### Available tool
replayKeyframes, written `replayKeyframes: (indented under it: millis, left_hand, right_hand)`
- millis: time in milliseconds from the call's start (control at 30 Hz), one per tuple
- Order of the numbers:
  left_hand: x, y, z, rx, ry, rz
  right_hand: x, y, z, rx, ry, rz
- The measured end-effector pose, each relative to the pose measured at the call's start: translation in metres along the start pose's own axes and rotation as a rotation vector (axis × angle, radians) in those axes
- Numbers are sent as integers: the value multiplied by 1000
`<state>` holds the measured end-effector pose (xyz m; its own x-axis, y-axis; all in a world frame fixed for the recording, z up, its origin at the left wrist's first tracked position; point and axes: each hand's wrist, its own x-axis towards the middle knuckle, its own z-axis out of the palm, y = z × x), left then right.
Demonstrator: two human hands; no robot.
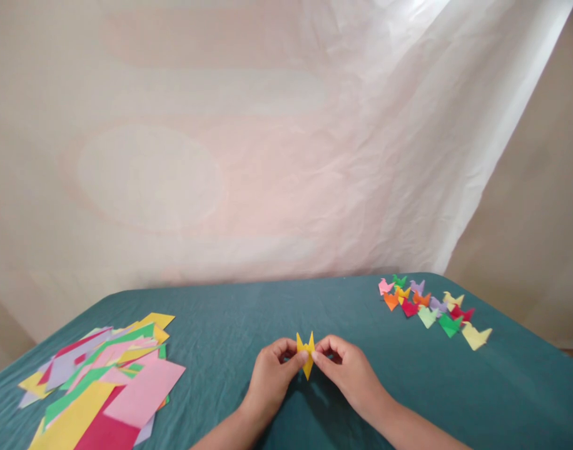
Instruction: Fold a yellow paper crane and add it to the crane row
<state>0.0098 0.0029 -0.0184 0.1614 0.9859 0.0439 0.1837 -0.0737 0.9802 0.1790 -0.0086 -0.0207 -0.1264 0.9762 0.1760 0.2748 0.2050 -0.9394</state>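
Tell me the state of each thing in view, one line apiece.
Yellow paper: folded, two points up, one down
Left hand: pinching the yellow paper's left side
Right hand: pinching its right side
Paper sheets: loosely piled, overlapping
Small paper figures: folded, grouped
Green cloth: spread out
Pale sheet: hanging, wrinkled

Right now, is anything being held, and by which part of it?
Yes, a folded yellow paper, pinched at its two sides around mid-height by the left hand and right hand.
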Motion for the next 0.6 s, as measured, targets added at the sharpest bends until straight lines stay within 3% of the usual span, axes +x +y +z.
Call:
replayKeyframes:
  millis: [200, 433, 600]
  left_hand:
    - [1, 1, -1, -282, -27, 94]
    - [-2, 7, -1, -184, -86, 60]
    - [-1, 7, -4, -269, -73, 14]
  right_hand:
    - [4, 4, 2, 110, 64, 48]
    - [3, 3, 0, 195, -9, 65]
    - [2, 0, -4, 287, -68, 41]
